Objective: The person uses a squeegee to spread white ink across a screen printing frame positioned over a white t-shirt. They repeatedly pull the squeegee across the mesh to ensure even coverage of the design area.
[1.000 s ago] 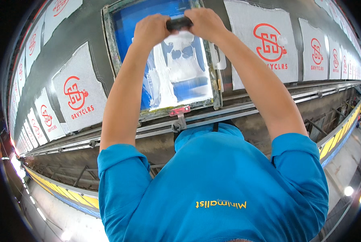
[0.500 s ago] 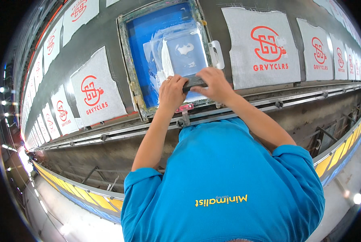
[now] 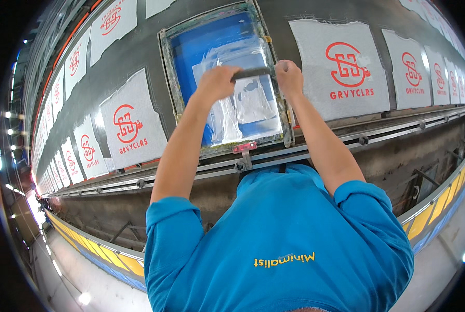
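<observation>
My left hand (image 3: 218,82) is closed on one end of a dark squeegee (image 3: 252,73), held over the middle of a screen-printing frame (image 3: 167,67). The blue mesh (image 3: 191,44) inside the frame carries streaks of white ink (image 3: 253,101), thickest on its near half. At the frame's right edge my right hand (image 3: 288,77) is closed where the side handle sits; its fingers hide the handle. The squeegee's far end stops just short of this hand.
Pale fabric pieces with red prints lie along the dark table, such as one on the right (image 3: 349,67) and one on the left (image 3: 131,117). A metal rail (image 3: 362,140) with a pink-topped clamp (image 3: 244,147) follows the near edge.
The squeegee has moved from the near end of the screen to its middle. My right hand has left the squeegee for the frame's right side. White ink now covers the near mesh.
</observation>
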The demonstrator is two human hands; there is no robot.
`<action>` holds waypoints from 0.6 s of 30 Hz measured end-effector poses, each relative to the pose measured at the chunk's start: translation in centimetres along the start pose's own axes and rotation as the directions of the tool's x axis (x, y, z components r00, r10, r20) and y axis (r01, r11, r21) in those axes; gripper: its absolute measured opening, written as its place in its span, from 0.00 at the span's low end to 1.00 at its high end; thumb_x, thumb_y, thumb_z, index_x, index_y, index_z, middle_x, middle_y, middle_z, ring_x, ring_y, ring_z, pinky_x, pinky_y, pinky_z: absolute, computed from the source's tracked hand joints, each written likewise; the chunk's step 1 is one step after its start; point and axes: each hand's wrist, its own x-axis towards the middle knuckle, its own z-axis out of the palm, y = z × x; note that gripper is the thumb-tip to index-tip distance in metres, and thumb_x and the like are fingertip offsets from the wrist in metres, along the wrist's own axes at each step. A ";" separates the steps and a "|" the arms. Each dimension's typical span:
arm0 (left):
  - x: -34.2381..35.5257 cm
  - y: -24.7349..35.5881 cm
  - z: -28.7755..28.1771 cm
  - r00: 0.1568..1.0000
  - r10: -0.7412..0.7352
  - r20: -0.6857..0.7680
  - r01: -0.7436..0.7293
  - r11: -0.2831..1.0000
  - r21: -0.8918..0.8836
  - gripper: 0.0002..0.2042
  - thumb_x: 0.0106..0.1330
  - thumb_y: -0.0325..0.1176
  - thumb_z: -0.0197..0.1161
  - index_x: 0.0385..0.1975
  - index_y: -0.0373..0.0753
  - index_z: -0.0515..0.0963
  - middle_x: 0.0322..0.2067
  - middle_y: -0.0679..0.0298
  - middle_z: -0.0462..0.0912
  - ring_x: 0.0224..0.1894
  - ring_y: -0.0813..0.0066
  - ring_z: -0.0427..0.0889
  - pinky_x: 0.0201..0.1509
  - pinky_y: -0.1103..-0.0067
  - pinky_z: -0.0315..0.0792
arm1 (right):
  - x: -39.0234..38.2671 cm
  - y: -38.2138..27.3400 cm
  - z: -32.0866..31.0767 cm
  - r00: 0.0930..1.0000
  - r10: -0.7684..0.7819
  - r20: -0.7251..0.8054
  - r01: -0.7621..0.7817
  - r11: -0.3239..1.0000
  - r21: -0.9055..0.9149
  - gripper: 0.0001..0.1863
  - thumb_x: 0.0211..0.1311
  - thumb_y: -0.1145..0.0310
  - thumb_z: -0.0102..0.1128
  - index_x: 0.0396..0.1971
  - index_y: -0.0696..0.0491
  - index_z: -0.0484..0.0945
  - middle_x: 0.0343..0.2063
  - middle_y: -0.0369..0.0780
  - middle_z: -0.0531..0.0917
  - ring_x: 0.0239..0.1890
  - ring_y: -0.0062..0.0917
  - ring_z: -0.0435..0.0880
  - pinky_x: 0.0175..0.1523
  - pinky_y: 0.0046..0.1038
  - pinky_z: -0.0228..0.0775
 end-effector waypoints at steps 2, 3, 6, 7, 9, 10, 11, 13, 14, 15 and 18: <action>1.0 -1.0 -0.7 0.995 0.011 -0.101 -0.013 1.000 -0.011 0.24 0.62 0.26 0.61 0.60 0.49 0.82 0.51 0.53 0.88 0.54 0.50 0.85 0.57 0.60 0.78 | -0.6 -0.9 -0.2 0.999 0.031 0.030 -0.032 0.999 0.030 0.20 0.67 0.55 0.62 0.48 0.55 0.86 0.40 0.48 0.90 0.45 0.39 0.89 0.53 0.36 0.77; 1.0 -1.8 0.0 0.984 0.010 -0.177 -0.015 1.000 -0.026 0.25 0.62 0.26 0.61 0.61 0.49 0.81 0.52 0.53 0.87 0.54 0.49 0.85 0.58 0.61 0.78 | -0.9 -1.4 -0.4 0.998 0.043 0.050 -0.046 0.998 0.046 0.20 0.67 0.56 0.62 0.48 0.55 0.86 0.40 0.48 0.90 0.45 0.39 0.89 0.53 0.36 0.77; 0.4 -2.3 4.2 0.933 0.067 -0.352 -0.095 0.993 -0.063 0.26 0.61 0.25 0.62 0.62 0.48 0.81 0.55 0.53 0.86 0.58 0.50 0.83 0.62 0.62 0.76 | -0.8 -1.1 -0.8 0.999 -0.045 0.012 0.044 0.997 0.066 0.21 0.67 0.55 0.64 0.49 0.56 0.86 0.42 0.49 0.89 0.46 0.39 0.89 0.53 0.37 0.77; -0.4 -1.9 6.1 0.912 0.091 -0.401 -0.131 0.989 -0.072 0.26 0.61 0.25 0.62 0.62 0.48 0.81 0.56 0.53 0.86 0.59 0.51 0.83 0.63 0.63 0.76 | -0.7 -0.7 -1.0 0.998 -0.056 0.002 0.055 0.996 0.075 0.21 0.67 0.55 0.64 0.50 0.56 0.86 0.42 0.50 0.89 0.46 0.39 0.89 0.53 0.37 0.77; -3.7 -0.1 10.2 0.862 0.133 -0.489 -0.188 0.980 -0.065 0.27 0.58 0.23 0.63 0.62 0.44 0.81 0.58 0.54 0.85 0.63 0.52 0.81 0.68 0.63 0.74 | -0.5 -0.5 -1.2 0.999 -0.050 0.001 0.050 0.997 0.050 0.21 0.67 0.55 0.61 0.50 0.55 0.85 0.45 0.50 0.89 0.49 0.44 0.88 0.55 0.40 0.77; -6.2 0.8 11.8 0.866 0.129 -0.483 -0.185 0.980 -0.071 0.28 0.56 0.21 0.63 0.62 0.42 0.80 0.59 0.55 0.84 0.64 0.53 0.80 0.69 0.63 0.73 | -0.5 -0.9 -1.0 0.998 -0.058 0.015 0.057 0.997 0.044 0.21 0.67 0.55 0.60 0.50 0.54 0.85 0.46 0.50 0.88 0.50 0.46 0.87 0.57 0.41 0.76; -8.4 1.6 13.4 0.868 0.121 -0.481 -0.180 0.981 -0.077 0.30 0.55 0.20 0.63 0.62 0.41 0.80 0.61 0.55 0.82 0.65 0.53 0.79 0.70 0.63 0.73 | -0.6 -1.2 -0.9 0.996 -0.092 0.016 0.092 0.995 0.040 0.21 0.67 0.55 0.60 0.50 0.55 0.85 0.47 0.51 0.88 0.51 0.46 0.87 0.57 0.42 0.76; -12.3 3.2 15.7 0.896 0.085 -0.437 -0.133 0.988 -0.081 0.32 0.52 0.18 0.65 0.62 0.40 0.79 0.63 0.56 0.81 0.67 0.53 0.77 0.71 0.63 0.72 | -0.7 -1.5 -1.1 0.986 -0.166 0.028 0.165 0.986 0.035 0.21 0.67 0.55 0.60 0.49 0.56 0.85 0.48 0.51 0.88 0.53 0.47 0.86 0.58 0.42 0.75; -13.2 4.0 15.9 0.899 0.088 -0.429 -0.152 0.981 -0.118 0.32 0.52 0.19 0.66 0.63 0.41 0.79 0.64 0.56 0.80 0.67 0.53 0.76 0.72 0.64 0.71 | -0.2 -0.7 -1.2 0.978 -0.207 -0.003 0.207 0.978 0.028 0.22 0.67 0.54 0.60 0.50 0.57 0.85 0.48 0.52 0.88 0.53 0.47 0.85 0.60 0.42 0.74; -14.2 4.6 15.3 0.905 0.084 -0.418 -0.154 0.978 -0.138 0.33 0.52 0.19 0.67 0.64 0.42 0.78 0.65 0.57 0.78 0.68 0.54 0.76 0.73 0.64 0.71 | 0.5 -0.4 -0.9 0.969 -0.245 -0.027 0.246 0.968 0.044 0.23 0.67 0.54 0.61 0.50 0.58 0.85 0.48 0.52 0.87 0.54 0.47 0.85 0.61 0.42 0.73; -16.6 3.9 13.1 0.901 0.072 -0.427 -0.151 0.977 -0.152 0.35 0.52 0.22 0.70 0.66 0.43 0.76 0.67 0.60 0.77 0.68 0.55 0.75 0.73 0.65 0.71 | -1.6 -5.9 -1.8 0.981 -0.193 -0.016 0.193 0.980 0.052 0.25 0.67 0.53 0.62 0.51 0.59 0.85 0.50 0.52 0.87 0.55 0.46 0.84 0.64 0.41 0.71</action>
